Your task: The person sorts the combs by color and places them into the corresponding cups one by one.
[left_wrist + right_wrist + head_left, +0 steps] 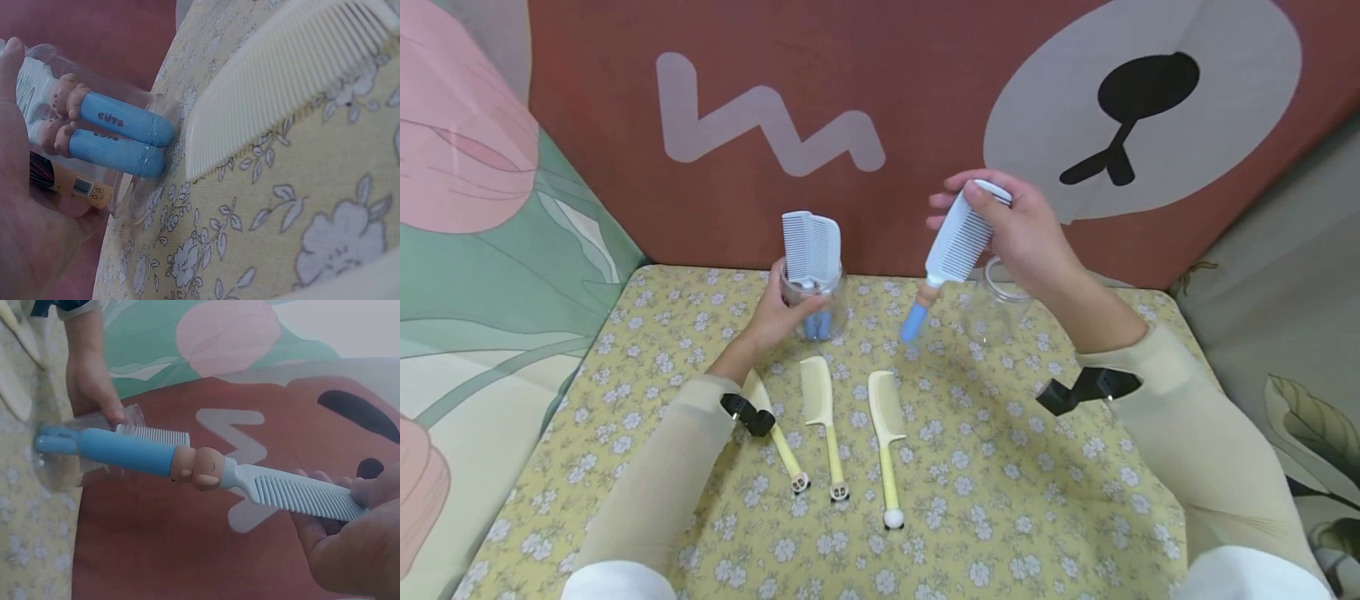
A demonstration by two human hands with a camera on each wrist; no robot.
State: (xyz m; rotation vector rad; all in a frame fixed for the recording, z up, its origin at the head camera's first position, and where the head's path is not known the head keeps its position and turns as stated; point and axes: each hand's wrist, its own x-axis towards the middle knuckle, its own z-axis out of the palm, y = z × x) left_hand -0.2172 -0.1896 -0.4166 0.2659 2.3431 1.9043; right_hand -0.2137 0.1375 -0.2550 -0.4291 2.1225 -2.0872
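My left hand (pixel 772 315) grips a clear jar (pixel 838 310) near the back of the table. Two light-blue combs (pixel 812 248) stand in it, teeth up, their blue handles (pixel 119 152) at the bottom. To the right, my right hand (pixel 1028 229) pinches another light-blue comb (pixel 957 243) by its toothed end, above the table. That comb's blue handle (pixel 128 451) points down and toward the jar, with a brown figure (pixel 199 467) between handle and teeth. On the cloth before the left hand lie three pale-yellow combs, the left (pixel 784 446), middle (pixel 831 433) and right (pixel 887 467).
A second clear jar (pixel 988 315) stands behind and below my right hand, partly hidden by it. The table wears a yellow floral cloth (pixel 985 500). A reddish-brown printed backdrop (pixel 925 100) rises right behind its back edge.
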